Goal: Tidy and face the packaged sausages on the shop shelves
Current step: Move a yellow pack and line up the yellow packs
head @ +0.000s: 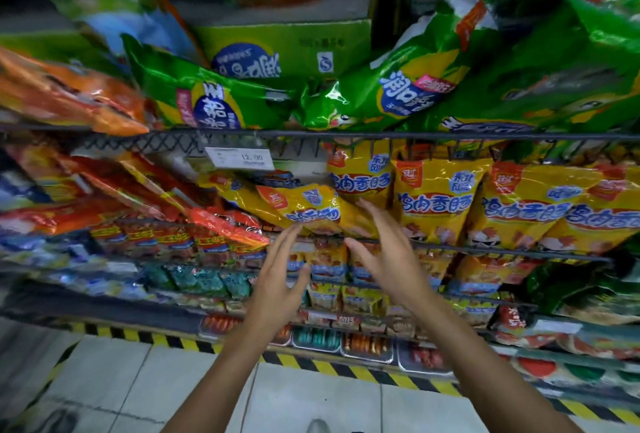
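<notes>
Shelf stock, sausage section, as viewed from the head camera.

Middle shelf: yellow sausage packs [436, 200] stood upright in a row at the right, faces forward, behind the wire shelf rail [485, 250]. One tilted yellow pack [304, 207] leaned leftward at the row's left end, out of line with the others. Red-orange packs [138, 186] lay slanted and overlapping further left.

Upper shelf: green sausage packs [214, 100] lay askew along the front rail, with a green carton [287, 48] behind them. Orange packs [69, 93] sat at the far left. A white price tag [240, 158] hung below this shelf's edge.

Lower shelves: small packets, blurred, type not readable.

Left hand [280, 276]: fingers straight and spread, holding nothing, fingertips just below the tilted yellow pack; contact could not be told.

Right hand [384, 252]: fingers extended and spread, holding nothing, raised just right of the same pack.

Floor: pale floor tiles [311, 398], with yellow-black hazard tape [346, 368] along the shelf base.
</notes>
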